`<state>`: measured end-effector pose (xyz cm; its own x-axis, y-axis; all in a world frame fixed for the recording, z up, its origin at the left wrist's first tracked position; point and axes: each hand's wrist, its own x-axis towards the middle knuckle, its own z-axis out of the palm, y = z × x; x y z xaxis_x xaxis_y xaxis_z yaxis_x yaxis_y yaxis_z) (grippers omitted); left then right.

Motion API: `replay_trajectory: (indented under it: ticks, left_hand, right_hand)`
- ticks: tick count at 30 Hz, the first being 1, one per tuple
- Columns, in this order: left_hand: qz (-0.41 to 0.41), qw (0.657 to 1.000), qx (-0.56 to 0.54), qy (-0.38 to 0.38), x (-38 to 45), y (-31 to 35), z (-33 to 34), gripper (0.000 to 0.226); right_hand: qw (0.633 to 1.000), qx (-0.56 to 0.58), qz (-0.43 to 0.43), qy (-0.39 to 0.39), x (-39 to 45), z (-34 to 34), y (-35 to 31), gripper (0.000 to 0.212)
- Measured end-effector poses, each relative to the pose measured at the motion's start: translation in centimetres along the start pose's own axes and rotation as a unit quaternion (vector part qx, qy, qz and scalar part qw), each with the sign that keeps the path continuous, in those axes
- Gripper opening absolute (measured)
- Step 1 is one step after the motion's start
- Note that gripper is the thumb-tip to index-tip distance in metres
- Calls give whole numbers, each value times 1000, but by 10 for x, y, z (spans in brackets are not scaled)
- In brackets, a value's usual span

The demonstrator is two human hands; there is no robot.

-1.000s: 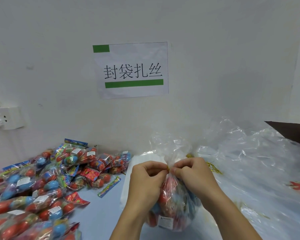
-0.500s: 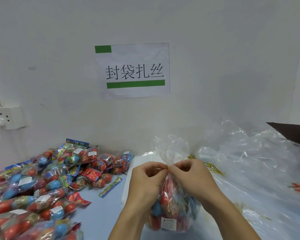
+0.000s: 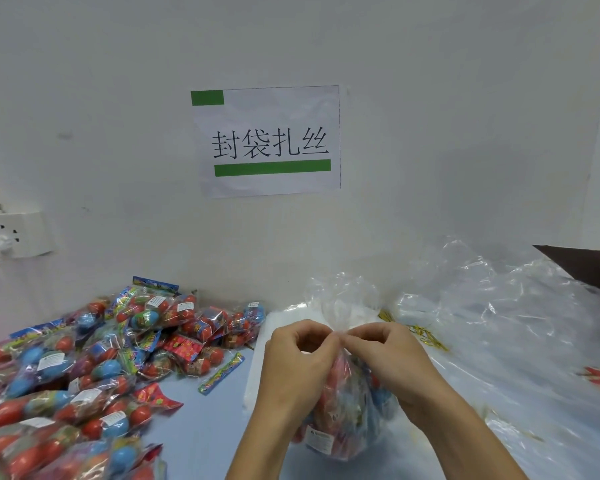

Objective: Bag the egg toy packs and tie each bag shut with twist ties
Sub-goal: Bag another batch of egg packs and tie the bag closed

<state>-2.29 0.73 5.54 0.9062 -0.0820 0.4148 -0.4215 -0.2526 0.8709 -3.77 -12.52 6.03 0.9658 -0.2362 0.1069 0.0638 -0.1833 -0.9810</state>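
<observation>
Overhead, wall sign (image 3: pixel 270 141) reads 封袋扎丝; both hands pinch bag (image 3: pixel 343 403).

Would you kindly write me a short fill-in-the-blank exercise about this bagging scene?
1. Both hands, left hand and right hand, pinch the bag at its ____.
2. The loose egg toy packs are piled on the person's ____ side.
3. The bars on the wall sign are ____.

Missing words: neck; left; green
</observation>
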Motion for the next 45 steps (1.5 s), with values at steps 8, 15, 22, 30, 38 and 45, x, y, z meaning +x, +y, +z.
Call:
replay_trajectory:
  ticks: [8, 15, 22, 30, 38, 45]
  left_hand:
    - [-35, 999, 11, 6, 1, -4, 4, 13]
    - [-56, 998, -7, 26, -1, -3, 7, 37]
    - [-55, 998, -20, 6, 2, -8, 2, 21]
    - [-79, 988, -72, 112, 8, -16, -5, 31]
    - [-164, 918, -354, 75, 2, -11, 27, 88]
    - [-179, 835, -519, 34, 8, -22, 17, 48]
  right_hand:
    - [999, -19, -30, 34, 3, 1, 4, 23]
    - [999, -12, -38, 34, 5, -1, 5, 28]
    - [999, 0, -30, 43, 9, 0, 9, 27]
    - [980, 130, -23, 147, 20, -14, 9, 7]
    - [968, 188, 24, 164, 24, -2, 11, 21]
    - [989, 148, -27, 3, 11, -5, 2, 13]
